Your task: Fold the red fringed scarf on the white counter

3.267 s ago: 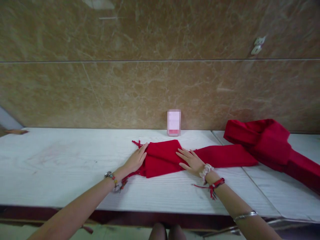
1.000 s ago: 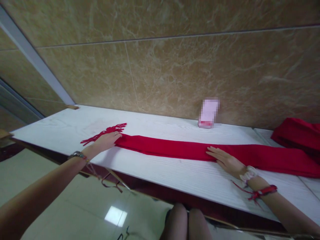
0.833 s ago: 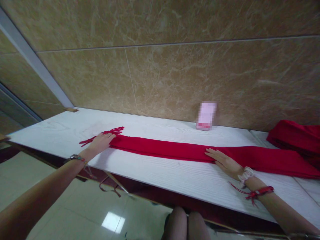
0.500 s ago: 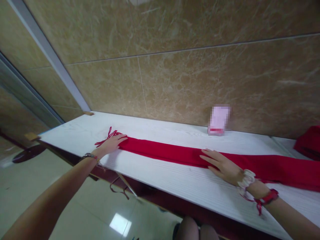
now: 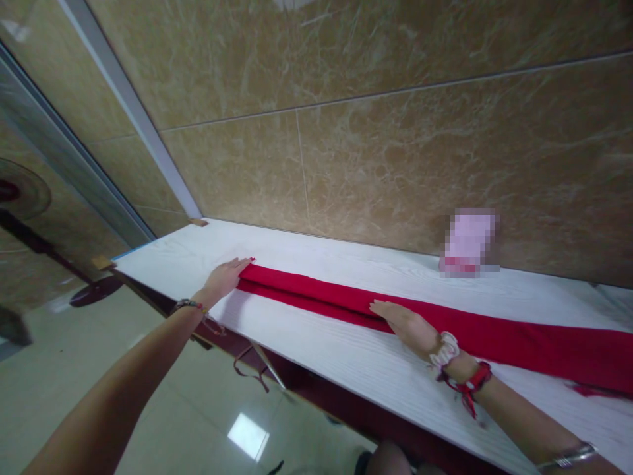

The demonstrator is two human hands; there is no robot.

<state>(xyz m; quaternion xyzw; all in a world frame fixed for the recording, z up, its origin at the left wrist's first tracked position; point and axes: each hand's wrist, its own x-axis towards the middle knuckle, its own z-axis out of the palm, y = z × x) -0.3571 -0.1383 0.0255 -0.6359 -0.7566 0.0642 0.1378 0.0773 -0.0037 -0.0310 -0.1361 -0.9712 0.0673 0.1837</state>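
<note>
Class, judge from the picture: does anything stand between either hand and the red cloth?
Nothing visible does. The left hand touches one end of the red cloth, and the right hand lies on it. The pixelated pink object stands beyond the cloth, by the wall.

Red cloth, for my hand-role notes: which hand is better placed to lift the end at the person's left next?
Left, probably: the left hand rests at that end of the red cloth, while the right hand lies farther along its length.

No legible text or numbers — pink item (image 5: pixel 469 239) blurred out.
</note>
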